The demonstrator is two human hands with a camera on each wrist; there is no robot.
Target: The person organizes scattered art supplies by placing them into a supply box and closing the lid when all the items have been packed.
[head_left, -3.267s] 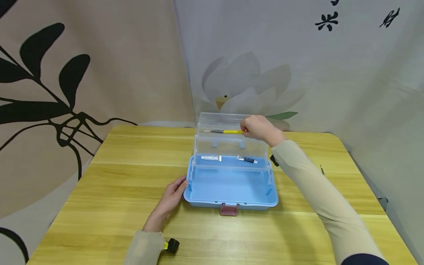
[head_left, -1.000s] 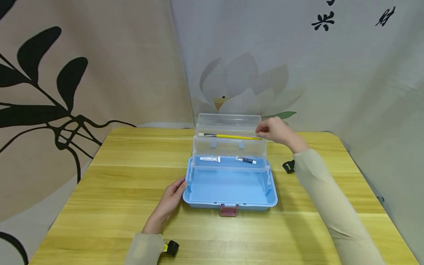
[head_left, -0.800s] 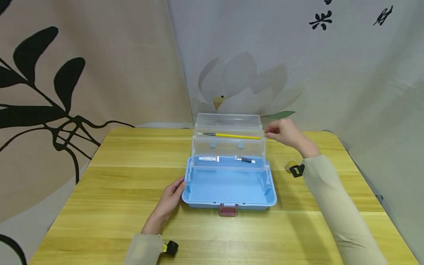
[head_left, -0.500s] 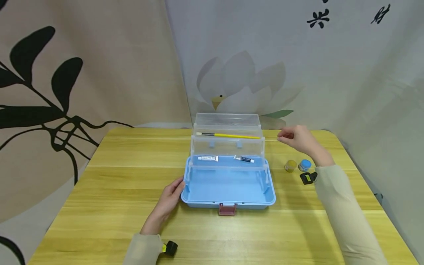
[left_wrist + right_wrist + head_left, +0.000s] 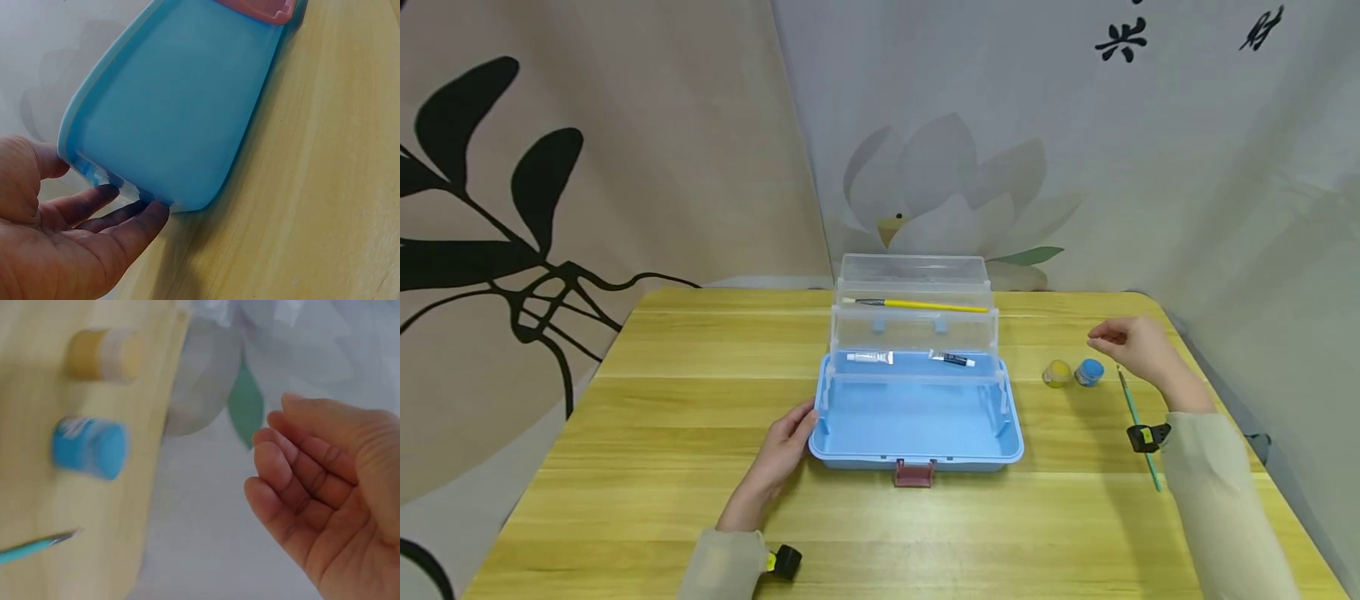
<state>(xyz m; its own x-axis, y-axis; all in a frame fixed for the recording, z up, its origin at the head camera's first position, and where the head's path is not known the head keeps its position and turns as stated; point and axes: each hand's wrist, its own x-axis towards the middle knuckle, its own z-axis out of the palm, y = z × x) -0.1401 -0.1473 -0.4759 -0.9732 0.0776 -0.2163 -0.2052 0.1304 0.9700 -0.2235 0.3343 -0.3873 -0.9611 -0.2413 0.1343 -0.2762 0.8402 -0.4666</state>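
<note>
A blue storage box [image 5: 917,417] stands with its clear lid raised and hinged clear trays lifted. My left hand [image 5: 782,454] grips its left end; in the left wrist view the fingertips [image 5: 156,212] press the outer end wall, with the thumb at the rim. My right hand [image 5: 1138,346], loosely curled and holding nothing, hovers over the right side of the table, above the tip of a teal paintbrush [image 5: 1131,400]. A yellow-handled paintbrush [image 5: 925,307] lies in the upper tray. Lower in the box are a white paint tube [image 5: 870,357] and a dark-labelled paint tube [image 5: 952,358].
Left of my right hand stand a yellow paint jar [image 5: 1057,374] and a blue paint jar [image 5: 1089,372]. The wooden table [image 5: 700,400] reaches back to a printed curtain [image 5: 700,150]. A reddish latch [image 5: 914,474] hangs at the box front.
My right hand has let go of the yellow paintbrush, now lying in the upper tray, and has moved right and down past the jars. My left hand has stayed on the box.
</note>
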